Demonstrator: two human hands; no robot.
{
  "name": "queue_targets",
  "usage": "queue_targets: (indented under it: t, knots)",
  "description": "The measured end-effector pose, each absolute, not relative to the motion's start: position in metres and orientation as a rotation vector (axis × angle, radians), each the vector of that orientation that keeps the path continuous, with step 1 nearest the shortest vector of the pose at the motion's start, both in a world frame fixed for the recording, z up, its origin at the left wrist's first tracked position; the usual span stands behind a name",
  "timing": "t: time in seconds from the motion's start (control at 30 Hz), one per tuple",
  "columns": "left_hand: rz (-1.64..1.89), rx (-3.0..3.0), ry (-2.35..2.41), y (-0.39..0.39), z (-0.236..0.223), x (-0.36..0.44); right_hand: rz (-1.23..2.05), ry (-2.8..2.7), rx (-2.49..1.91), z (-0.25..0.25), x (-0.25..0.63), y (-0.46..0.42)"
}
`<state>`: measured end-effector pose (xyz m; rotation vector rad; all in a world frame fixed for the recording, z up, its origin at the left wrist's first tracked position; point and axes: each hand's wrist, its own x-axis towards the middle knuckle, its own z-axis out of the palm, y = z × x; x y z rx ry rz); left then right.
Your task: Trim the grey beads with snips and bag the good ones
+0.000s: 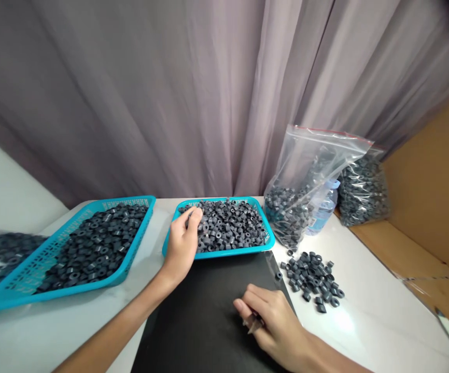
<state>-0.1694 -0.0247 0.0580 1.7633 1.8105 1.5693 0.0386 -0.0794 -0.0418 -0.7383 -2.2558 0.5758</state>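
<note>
My left hand (183,235) is over the left side of a small turquoise basket (219,254), which is heaped with short dark grey plastic rings (234,225). Its thumb and fingers are closed, and a grey ring shows between them. Over the black mat (193,316), my right hand (273,321) is curled around a small pointed, blade-like tool (254,324). Most of that tool is hidden by the fingers. To the right of this hand lies a loose pile of the same rings (313,277) on the white table. One single ring (278,276) rests at the mat's edge.
A larger turquoise basket (131,259) of rings stands at left, beside a filled plastic bag (4,251). At back right are an upright zip bag (286,207) of rings, a water bottle (324,210) and another full bag (362,191). A cardboard panel (434,197) borders the right; a curtain hangs behind.
</note>
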Motion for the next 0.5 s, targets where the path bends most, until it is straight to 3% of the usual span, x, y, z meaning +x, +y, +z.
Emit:
queue_targets:
  t: [0.2,0.37,0.5]
  knots:
    - [1.41,1.828,1.724,-0.063,0.017,-0.163,0.573,-2.25,-0.741,-0.042,0.04,-0.081]
    - [0.992,2.327,1.478,-0.085,-0.001,-0.149,0.581,-2.208,-0.758,-0.044,0.039,-0.081]
    - [0.712,2.355,1.563,-0.087,-0.012,-0.147,0.669,-2.119,-0.843,-0.042,0.04,-0.079]
